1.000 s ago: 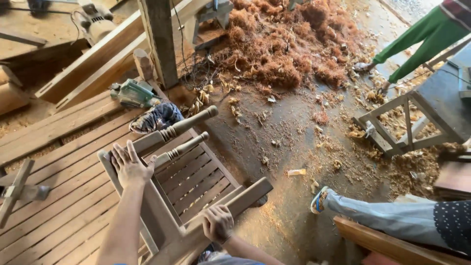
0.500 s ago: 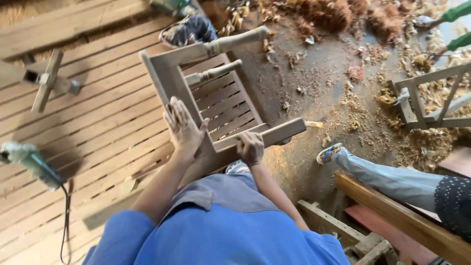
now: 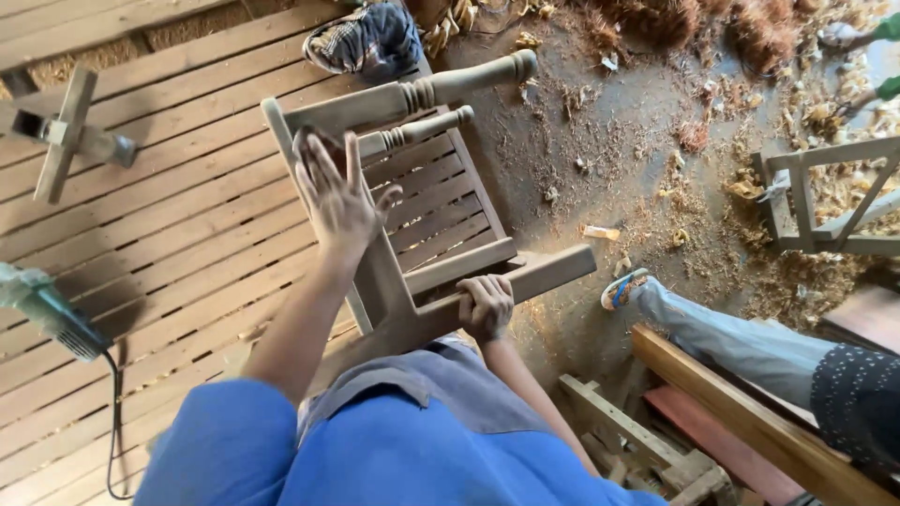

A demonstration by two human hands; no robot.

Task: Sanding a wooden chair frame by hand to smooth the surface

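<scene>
Clearly rigid, prob. heavy: unfinished bare-wood chair w/ slatted seat and turned legs (image 3: 412, 201) lies tipped on plank floor (image 3: 150, 234), legs pointing to 2 o'clock. Left hand (image 3: 339, 197) spread flat on frame rail, gripping nothing; right hand (image 3: 486, 305) closed round square back post, a solid hold.

Left hand (image 3: 339, 197) flat on wooden chair (image 3: 412, 234); right hand (image 3: 486, 305) grips its rail.
</scene>
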